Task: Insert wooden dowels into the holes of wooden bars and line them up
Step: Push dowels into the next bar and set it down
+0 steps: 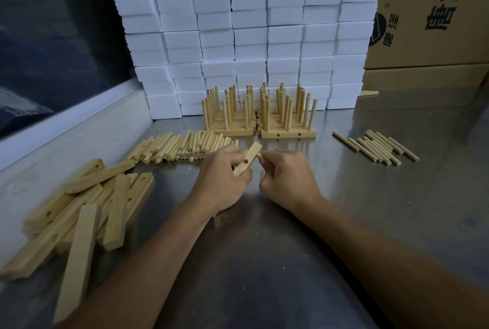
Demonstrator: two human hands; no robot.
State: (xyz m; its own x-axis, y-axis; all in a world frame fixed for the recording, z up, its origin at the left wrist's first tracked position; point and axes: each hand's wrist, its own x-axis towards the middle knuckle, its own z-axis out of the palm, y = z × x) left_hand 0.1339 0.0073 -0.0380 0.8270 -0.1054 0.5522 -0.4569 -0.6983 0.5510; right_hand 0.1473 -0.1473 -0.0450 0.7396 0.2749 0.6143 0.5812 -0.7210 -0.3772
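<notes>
Wooden bar [247, 159] in left grip [223, 172]

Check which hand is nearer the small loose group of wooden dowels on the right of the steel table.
Right hand. The dowels lie to its right; left hand sits farther left.
</notes>
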